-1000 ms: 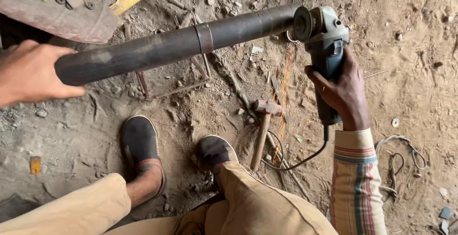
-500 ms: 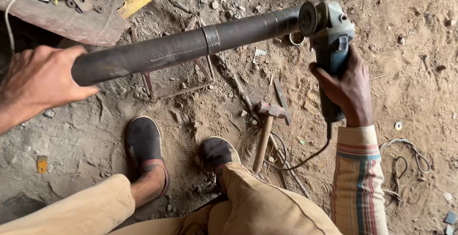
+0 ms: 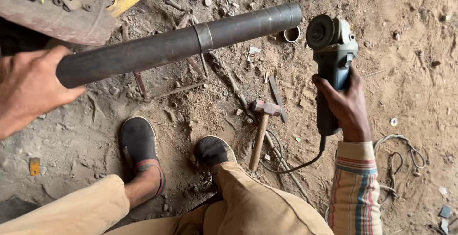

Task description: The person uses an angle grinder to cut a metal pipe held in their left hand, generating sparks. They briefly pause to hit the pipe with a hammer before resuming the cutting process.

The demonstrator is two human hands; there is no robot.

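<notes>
My left hand (image 3: 28, 89) grips the near end of a long dark steel pipe (image 3: 176, 44), which slants up to the right above the dirt floor. A welded band rings the pipe near its middle. My right hand (image 3: 346, 106) holds a grey-blue angle grinder (image 3: 331, 63) upright by its body, its disc facing the pipe's far end with a small gap between them. The grinder's cable runs down past my striped sleeve.
A hammer (image 3: 261, 130) with a wooden handle lies on the dirt by my right shoe (image 3: 213, 151). A short metal ring (image 3: 291, 34) lies beyond the pipe's end. A rusty metal pan (image 3: 57, 10) with small parts sits top left; loose wire (image 3: 400, 154) lies at right.
The grinder has drawn back to the right, off the pipe's far end, leaving a gap. My left hand stays on the pipe's near end.
</notes>
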